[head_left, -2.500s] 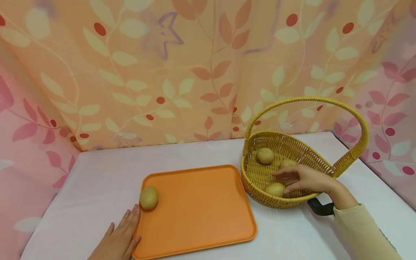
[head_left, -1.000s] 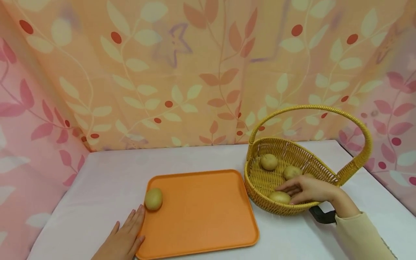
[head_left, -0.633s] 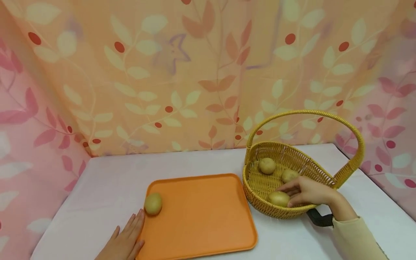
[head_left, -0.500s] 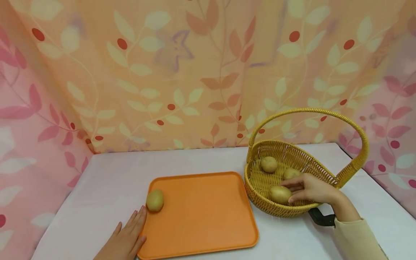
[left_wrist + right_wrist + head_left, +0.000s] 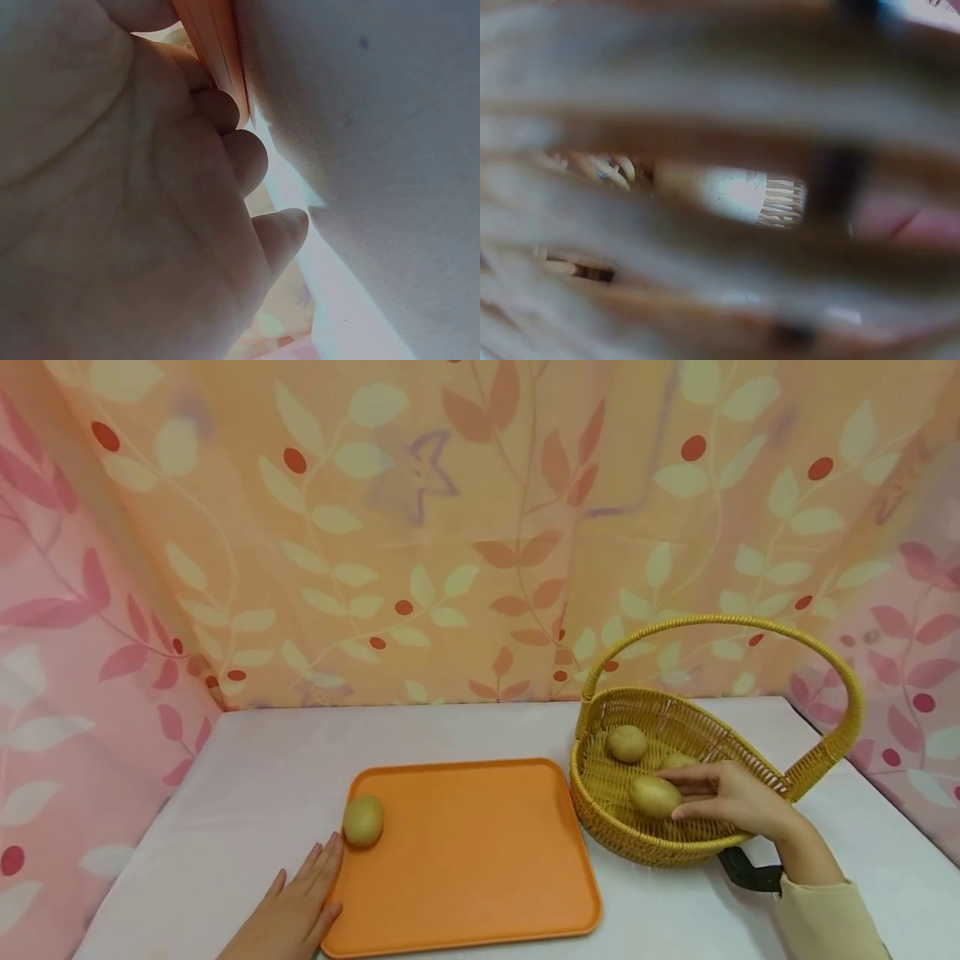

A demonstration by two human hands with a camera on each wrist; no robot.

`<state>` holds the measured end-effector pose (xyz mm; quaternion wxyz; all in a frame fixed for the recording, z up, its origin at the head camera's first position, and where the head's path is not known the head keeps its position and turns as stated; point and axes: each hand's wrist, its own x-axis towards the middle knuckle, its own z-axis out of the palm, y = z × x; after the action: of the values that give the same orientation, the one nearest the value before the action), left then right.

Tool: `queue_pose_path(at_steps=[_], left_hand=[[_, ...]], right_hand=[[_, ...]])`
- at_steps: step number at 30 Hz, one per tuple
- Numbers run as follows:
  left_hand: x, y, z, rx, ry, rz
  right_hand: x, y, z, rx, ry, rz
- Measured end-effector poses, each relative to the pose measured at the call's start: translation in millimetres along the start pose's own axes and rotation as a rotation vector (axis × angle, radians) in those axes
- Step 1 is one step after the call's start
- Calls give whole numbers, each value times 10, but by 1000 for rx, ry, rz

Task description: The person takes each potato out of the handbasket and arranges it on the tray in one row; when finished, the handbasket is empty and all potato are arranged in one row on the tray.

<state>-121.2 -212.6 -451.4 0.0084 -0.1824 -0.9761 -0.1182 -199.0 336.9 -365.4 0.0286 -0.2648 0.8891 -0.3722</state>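
My right hand reaches over the near rim of the yellow wicker basket and pinches a potato between thumb and fingers. Another potato lies towards the back of the basket. A third potato is partly covered by the hand. Blurred wicker fills most of the right wrist view, with a pale potato patch showing through a gap. My left hand lies along the left edge of the orange tray, fingers extended and touching it. Near that edge, one potato sits on the tray.
The basket's tall handle arches over its opening. A black wrist strap piece shows beside the basket under the right wrist. White cloth covers the table, and a floral curtain hangs behind it.
My right hand has taken hold of the near potato and raised it slightly from the basket floor. The left hand stays at the tray's edge. The head view has shifted a little.
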Motion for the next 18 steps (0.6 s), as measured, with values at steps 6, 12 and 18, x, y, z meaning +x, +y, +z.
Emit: queue_pose_path(at_steps=[6,12,18], left_hand=[[12,38,1,-1,45,19],[1,25,131,-36,50,11],[-32,-30,153,-1,86,2]], right_hand=[[-13,16,-38,-20,-10,25],[-50,43,-47,4,-6,13],[-32,46,1,3,-17,-4]])
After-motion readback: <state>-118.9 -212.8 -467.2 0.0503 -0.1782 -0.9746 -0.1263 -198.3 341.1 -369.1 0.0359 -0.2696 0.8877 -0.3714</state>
